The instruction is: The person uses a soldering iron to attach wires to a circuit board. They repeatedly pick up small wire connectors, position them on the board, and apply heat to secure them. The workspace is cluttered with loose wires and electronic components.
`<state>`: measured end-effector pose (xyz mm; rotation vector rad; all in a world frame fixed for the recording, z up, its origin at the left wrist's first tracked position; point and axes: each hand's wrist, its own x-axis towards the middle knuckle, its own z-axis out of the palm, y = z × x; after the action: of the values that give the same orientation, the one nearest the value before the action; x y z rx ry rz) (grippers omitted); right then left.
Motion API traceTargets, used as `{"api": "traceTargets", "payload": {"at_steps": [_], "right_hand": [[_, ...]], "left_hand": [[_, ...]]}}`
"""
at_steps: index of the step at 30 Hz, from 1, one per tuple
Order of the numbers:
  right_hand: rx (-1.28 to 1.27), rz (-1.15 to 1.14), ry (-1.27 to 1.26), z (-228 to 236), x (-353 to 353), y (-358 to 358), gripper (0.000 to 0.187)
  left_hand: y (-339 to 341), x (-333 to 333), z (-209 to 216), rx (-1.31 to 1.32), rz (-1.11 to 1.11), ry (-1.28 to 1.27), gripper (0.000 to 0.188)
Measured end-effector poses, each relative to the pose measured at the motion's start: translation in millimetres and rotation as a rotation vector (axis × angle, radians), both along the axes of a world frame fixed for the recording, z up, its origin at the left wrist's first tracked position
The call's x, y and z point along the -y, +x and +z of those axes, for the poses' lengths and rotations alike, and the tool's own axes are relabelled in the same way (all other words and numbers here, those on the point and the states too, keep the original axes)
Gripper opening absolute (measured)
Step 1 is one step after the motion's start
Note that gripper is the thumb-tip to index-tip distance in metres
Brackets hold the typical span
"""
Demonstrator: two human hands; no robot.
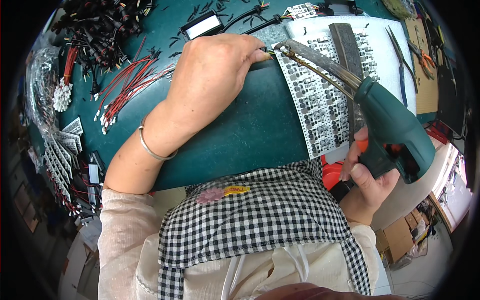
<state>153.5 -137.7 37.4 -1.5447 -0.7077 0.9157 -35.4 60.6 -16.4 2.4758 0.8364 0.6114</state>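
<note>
My left hand (212, 75) reaches over the green table, thumb and fingers pinched on thin wires (270, 52) at the upper left corner of a white circuit board panel (315, 107). Most of the wires' length is hidden behind the fingers. My right hand (369, 182) grips a dark green soldering gun (397, 125), its fingers by the orange trigger. The gun's tip points left, close to the wire ends; whether it touches them I cannot tell. A dark grey bar (346, 52) lies across the panel, which rests on a white foam sheet (387, 45).
Red and black wires with white connectors (130, 92) lie to the left, below a heap of black cables (102, 32). A black-framed module (202, 26) is behind my left hand. Long-nosed pliers (401, 62) and orange-handled cutters (425, 62) lie at the right.
</note>
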Motion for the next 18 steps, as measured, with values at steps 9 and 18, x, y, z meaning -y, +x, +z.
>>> {"api": "traceTargets", "payload": {"at_steps": [9, 18], "right_hand": [[0.028, -0.025, -0.050, -3.2, 4.5, 0.1, 0.064], [0.000, -0.032, 0.001, -1.3, 0.7, 3.7, 0.064]], "left_hand": [[1.8, 0.8, 1.3, -0.009, 0.014, 0.017, 0.012], [0.8, 1.2, 2.1, -0.027, 0.013, 0.043, 0.012]]}}
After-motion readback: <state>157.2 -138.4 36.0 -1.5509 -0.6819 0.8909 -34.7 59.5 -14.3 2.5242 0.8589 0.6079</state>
